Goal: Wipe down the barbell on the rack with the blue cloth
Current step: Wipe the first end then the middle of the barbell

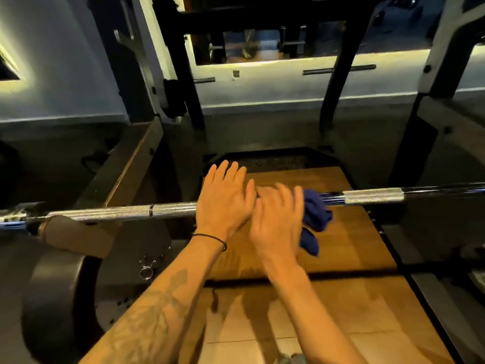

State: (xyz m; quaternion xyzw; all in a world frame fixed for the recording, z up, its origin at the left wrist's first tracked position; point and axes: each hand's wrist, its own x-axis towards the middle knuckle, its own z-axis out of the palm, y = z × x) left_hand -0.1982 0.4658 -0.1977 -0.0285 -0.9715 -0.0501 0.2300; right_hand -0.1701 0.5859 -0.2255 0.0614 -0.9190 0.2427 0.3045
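Note:
The chrome barbell (131,212) runs left to right across the rack at waist height, with knurled sections on both sides. My left hand (223,203) lies flat and open over the middle of the bar, fingers straight. Just to its right, my right hand (278,224) has its fingers spread and straight over the blue cloth (317,215). It presses the cloth against the bar. The cloth bunches out past the little-finger side and hangs below the palm. The part of the bar under both hands is hidden.
A black weight plate (52,298) sits on the bar's left end, next to the rack's tan bar hook (76,236). A metal spring collar (147,269) lies on the floor below. Black rack uprights (190,82) stand behind. A wooden platform (354,245) lies under the bar.

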